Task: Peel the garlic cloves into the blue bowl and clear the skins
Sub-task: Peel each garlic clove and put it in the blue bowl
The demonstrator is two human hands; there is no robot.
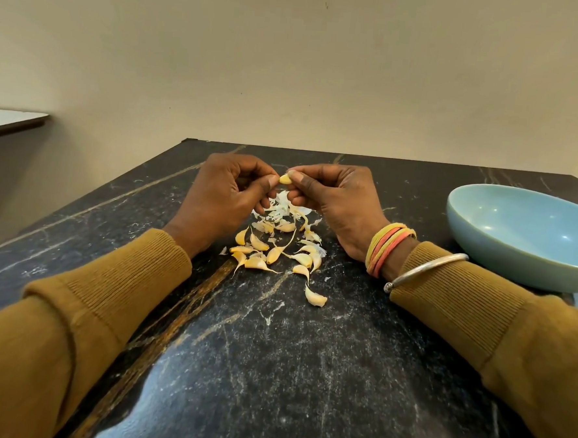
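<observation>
Above the black marble table (271,370) my left hand (224,198) and my right hand (336,201) meet and together pinch one yellowish garlic clove (285,179) between thumbs and fingertips. Directly under the hands lies a heap of thin white skins (283,208). Nearer to me, several unpeeled cloves (272,253) are scattered on the table, and one clove (316,298) lies apart closest to me. The blue bowl (502,247) stands on the right, beside my right wrist; its inside looks empty.
A plain beige wall runs behind the table's far edge. At the far left a lighter surface (9,122) juts out at a higher level. My right wrist wears thread bands (389,247) and a metal bangle (426,269).
</observation>
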